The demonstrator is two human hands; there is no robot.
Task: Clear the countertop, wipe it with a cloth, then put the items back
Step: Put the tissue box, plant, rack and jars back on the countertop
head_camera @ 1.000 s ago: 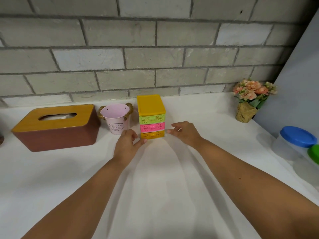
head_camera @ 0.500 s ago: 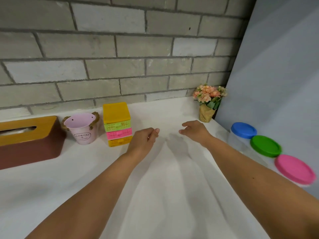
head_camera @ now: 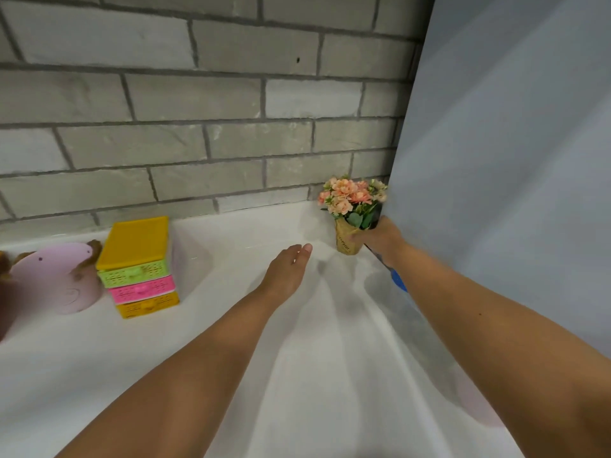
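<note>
A small pot of pink flowers (head_camera: 347, 206) in a tan paper wrap stands in the back right corner of the white countertop (head_camera: 231, 342). My right hand (head_camera: 380, 239) is closed around the wrap from the right side. My left hand (head_camera: 287, 272) hovers flat over the counter, to the left of the pot and holding nothing. At the back left stand a mini drawer tower (head_camera: 140, 266) with a yellow top and green, pink and yellow drawers, and a pink metal bucket (head_camera: 56, 279) beside it.
A grey brick wall (head_camera: 198, 127) runs along the back. A pale blue panel (head_camera: 512, 160) closes off the right side. A blue lid (head_camera: 398, 280) peeks out behind my right forearm. A blurred brown edge (head_camera: 5, 305) shows at the far left.
My view has swung right. Both hands left the drawer tower and moved right; my right hand has reached the flower pot and closed on it. The jars are now hidden by my right arm.
</note>
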